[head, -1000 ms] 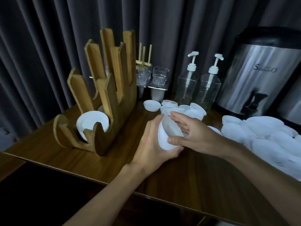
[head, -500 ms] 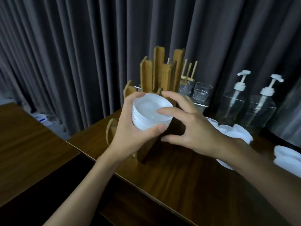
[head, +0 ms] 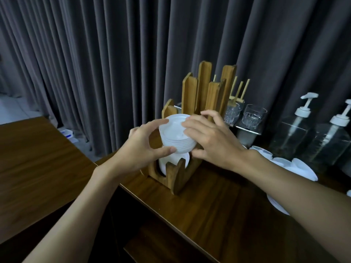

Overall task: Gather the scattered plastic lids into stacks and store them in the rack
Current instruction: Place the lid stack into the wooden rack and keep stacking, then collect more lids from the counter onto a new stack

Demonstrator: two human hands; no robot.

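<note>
1. We have one view only, worn on the head, so no second view shares any part of the scene.
2. We look forward and down along both forearms, which enter from the lower edge and meet near centre frame.
3. We sit close: the left hand (head: 141,149) and right hand (head: 212,141) fill the middle, with the wooden rack (head: 201,103) just behind them.
4. We face a dark curtain (head: 114,63) that spans the whole background.
5. We take in the wooden counter (head: 199,205) running diagonally from centre to lower right.
6. The wide lens bows the edges of our view; the pump bottles (head: 296,130) lean at the right margin.
</note>
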